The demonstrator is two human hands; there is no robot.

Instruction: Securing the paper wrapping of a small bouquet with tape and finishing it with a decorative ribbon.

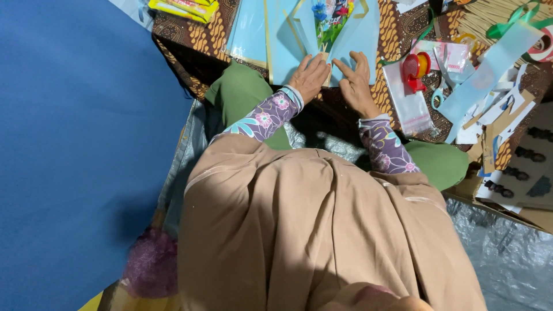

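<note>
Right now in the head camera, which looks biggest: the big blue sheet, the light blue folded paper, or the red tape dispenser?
Largest to smallest as they look:
1. Big blue sheet, filling the left side, though it may be nearer the camera.
2. Light blue folded paper under both hands.
3. Red tape dispenser, clearly smallest.
</note>
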